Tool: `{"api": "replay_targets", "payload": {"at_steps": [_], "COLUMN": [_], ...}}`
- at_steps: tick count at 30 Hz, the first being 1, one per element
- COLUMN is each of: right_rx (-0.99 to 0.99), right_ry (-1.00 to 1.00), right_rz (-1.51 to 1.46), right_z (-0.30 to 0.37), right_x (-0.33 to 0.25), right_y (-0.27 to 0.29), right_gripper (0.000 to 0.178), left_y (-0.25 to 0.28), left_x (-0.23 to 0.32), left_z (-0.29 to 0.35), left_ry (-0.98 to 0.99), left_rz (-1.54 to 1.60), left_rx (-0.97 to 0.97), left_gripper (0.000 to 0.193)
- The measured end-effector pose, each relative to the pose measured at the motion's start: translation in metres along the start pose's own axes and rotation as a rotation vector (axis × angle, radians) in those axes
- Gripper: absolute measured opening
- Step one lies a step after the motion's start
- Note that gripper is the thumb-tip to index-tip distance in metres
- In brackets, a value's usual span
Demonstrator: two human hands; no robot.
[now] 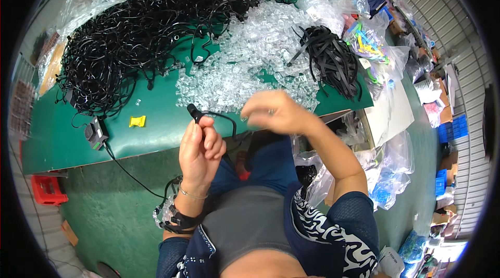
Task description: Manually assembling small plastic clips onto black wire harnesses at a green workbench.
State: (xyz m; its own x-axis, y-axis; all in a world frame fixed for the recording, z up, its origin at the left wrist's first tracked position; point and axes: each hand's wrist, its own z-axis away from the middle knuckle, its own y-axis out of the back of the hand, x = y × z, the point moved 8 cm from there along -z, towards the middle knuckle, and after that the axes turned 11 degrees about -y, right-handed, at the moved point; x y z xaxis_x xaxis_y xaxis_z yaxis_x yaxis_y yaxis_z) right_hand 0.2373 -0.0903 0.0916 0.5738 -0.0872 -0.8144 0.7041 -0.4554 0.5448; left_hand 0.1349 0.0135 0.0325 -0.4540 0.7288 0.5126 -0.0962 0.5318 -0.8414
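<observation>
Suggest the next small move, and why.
Probably pinch one of the clear pieces with the right hand, if it holds none; blur hides its grip. The left hand holds a black cord, and the clear pieces lie near the right hand.

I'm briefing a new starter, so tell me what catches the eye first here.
A huge tangle of black cords sprawls over the left and back of the green table. Beside it, mid-table, glitters a heap of small clear pieces, with black straps bunched at its right. In front, the left hand holds up a black piece.
</observation>
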Motion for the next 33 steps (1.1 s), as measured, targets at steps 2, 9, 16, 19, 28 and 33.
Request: {"api": "replay_targets", "payload": {"at_steps": [2,9,16,19,28,33], "right_rx": [0.381,0.93,0.865,1.012,0.459,0.217], "right_ry": [-0.235,-0.638,-0.731,-0.414,-0.262,-0.387], "right_rz": [0.121,1.007,1.007,0.775,-0.561,-0.585], "right_z": [-0.003,0.006,0.008,0.029,0.064,0.074], "right_x": [0.046,0.166,0.172,0.133,0.011,0.008], "right_y": [0.063,0.222,0.224,0.229,0.077,-0.04], "right_gripper": [0.014,0.022,0.02,0.024,0.014,0.028], "left_y": [0.002,-0.014,-0.012,-0.007,0.011,0.007], "left_x": [0.0,-0.034,-0.032,-0.029,-0.039,-0.035], "left_z": [0.007,0.038,0.043,0.042,0.027,0.023], "left_ry": [0.028,0.372,0.369,0.349,0.292,0.227], "left_rz": [-0.025,-0.159,-0.306,-0.267,-0.173,-0.198], "left_rx": [-0.041,-0.202,-0.266,-0.235,-0.051,-0.037], "left_gripper": [0.033,0.031,0.028,0.029,0.027,0.029]}}
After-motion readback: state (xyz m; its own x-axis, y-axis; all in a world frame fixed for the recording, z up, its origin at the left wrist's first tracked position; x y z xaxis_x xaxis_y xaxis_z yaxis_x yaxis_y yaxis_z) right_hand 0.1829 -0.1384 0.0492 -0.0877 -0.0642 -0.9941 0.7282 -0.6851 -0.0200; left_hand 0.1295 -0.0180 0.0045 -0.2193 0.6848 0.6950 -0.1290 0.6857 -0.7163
